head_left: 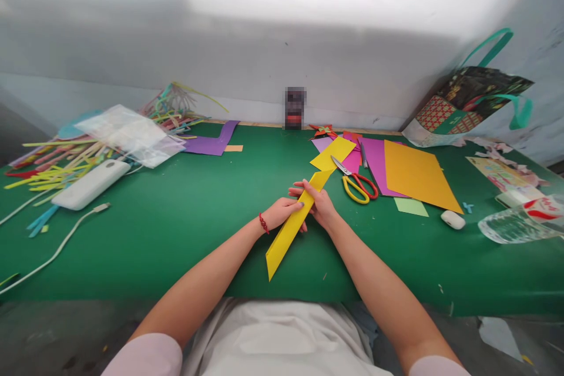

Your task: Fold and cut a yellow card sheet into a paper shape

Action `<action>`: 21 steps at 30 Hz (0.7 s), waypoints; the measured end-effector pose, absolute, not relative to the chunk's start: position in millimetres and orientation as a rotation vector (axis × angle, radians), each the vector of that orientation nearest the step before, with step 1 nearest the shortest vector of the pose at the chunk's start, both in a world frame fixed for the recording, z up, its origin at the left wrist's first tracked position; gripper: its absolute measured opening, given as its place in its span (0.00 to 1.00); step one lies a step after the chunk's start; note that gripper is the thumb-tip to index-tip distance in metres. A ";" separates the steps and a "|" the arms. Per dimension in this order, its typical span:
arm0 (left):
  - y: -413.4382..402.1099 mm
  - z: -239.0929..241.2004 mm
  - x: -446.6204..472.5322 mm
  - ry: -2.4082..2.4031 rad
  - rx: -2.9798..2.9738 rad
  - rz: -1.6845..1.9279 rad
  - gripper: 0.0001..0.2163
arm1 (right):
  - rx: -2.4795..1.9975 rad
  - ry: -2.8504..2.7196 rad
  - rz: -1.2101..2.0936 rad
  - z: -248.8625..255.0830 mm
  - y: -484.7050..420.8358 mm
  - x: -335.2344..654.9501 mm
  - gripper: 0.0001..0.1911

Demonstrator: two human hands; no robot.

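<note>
A long folded strip of yellow paper (286, 235) slants from the table's near edge up towards the middle of the green table (176, 229). My left hand (282, 212), with a red bracelet at the wrist, grips the strip from the left, fingers curled over it. My right hand (319, 202) pinches the strip's upper part from the right. Both hands meet on the paper above the table.
Yellow-and-red scissors (358, 185) lie just right of my hands, beside yellow (332, 153), pink (376, 158) and orange (416, 173) sheets. A white power bank (90, 184) with cables, paper strips and a plastic bag (130, 132) sit at the left. A gift bag (467, 103) and a plastic bottle (515, 224) are at the right.
</note>
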State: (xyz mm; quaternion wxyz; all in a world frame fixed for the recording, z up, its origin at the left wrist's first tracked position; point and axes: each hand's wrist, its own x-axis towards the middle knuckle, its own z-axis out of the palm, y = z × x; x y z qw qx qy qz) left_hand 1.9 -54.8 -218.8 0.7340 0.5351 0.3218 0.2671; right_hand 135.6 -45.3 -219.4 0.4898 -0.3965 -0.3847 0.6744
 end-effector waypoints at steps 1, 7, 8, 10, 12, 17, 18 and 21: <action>-55.0 -219.4 2.5 0.705 1.172 0.589 0.23 | -0.953 -0.927 1.649 -219.3 -45.4 135.4 0.19; -55.9 -224.6 6.7 0.723 1.179 0.623 0.25 | -0.959 -0.912 1.725 -222.0 -45.0 133.7 0.18; -55.8 -224.8 6.7 0.725 1.180 0.624 0.25 | -0.979 -0.919 1.724 -222.6 -44.8 133.6 0.18; -55.2 -224.4 6.1 0.722 1.181 0.619 0.25 | -1.016 -0.937 1.713 -223.2 -44.4 133.7 0.19; -54.6 -223.3 5.1 0.706 1.179 0.607 0.25 | -1.022 -0.934 1.693 -222.8 -44.2 134.1 0.20; -53.8 -222.5 3.0 0.677 1.177 0.555 0.25 | -0.953 -0.839 1.624 -220.6 -43.3 135.8 0.17; -53.7 -222.8 2.7 0.677 1.179 0.552 0.25 | -0.948 -0.836 1.617 -220.5 -43.0 136.0 0.17; -53.5 -223.5 2.2 0.676 1.180 0.545 0.26 | -0.938 -0.842 1.615 -221.1 -42.6 136.1 0.17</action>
